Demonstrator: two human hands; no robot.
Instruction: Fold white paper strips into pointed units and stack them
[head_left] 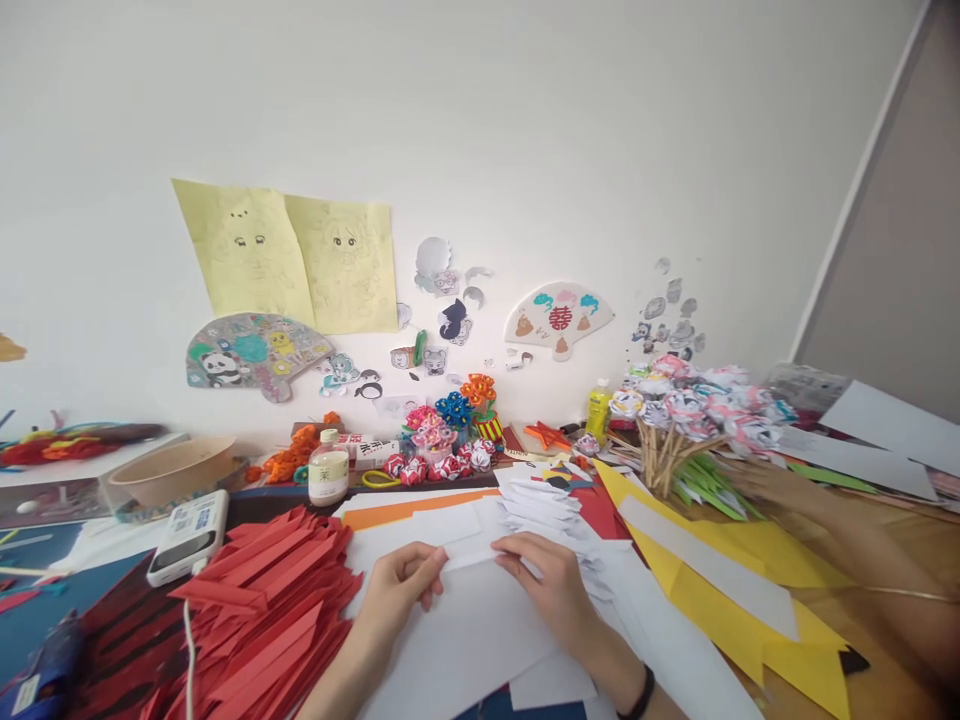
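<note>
1. While both hands work over the middle of the bench (900, 522), a white strip (466, 553) spans the gap between them, just above the white sheets (465, 625).
2. The left hand (409, 578) pinches the strip's left end between thumb and fingers; the right hand (546, 578) pinches the other end, its grip equally narrow.
3. As far along as this piece goes, I judge it midway: it looks narrow and partly folded, but the number of creases is too blurred to tell.
4. Just beyond the right hand, a pile of folded white pieces (541, 508) seems finished. To the left, a large heap of red strips (262, 600) also looks folded.
5. The sheets under the hands lie flat, with no folds that I can make out, so they look unworked.
6. Room is tightest sideways: the red heap sits close by the left forearm, and the white pile crowds the right hand's far side. Low, flat paper between the wrists leaves the easiest space.
7. Farther right, yellow paper (697, 600) separates the right hand from another person's arm (810, 505), near the paper flowers (694, 405).
8. Beyond, a bottle (328, 472) and small crafts (431, 430) line the wall (480, 110), well apart from the fingers.
</note>
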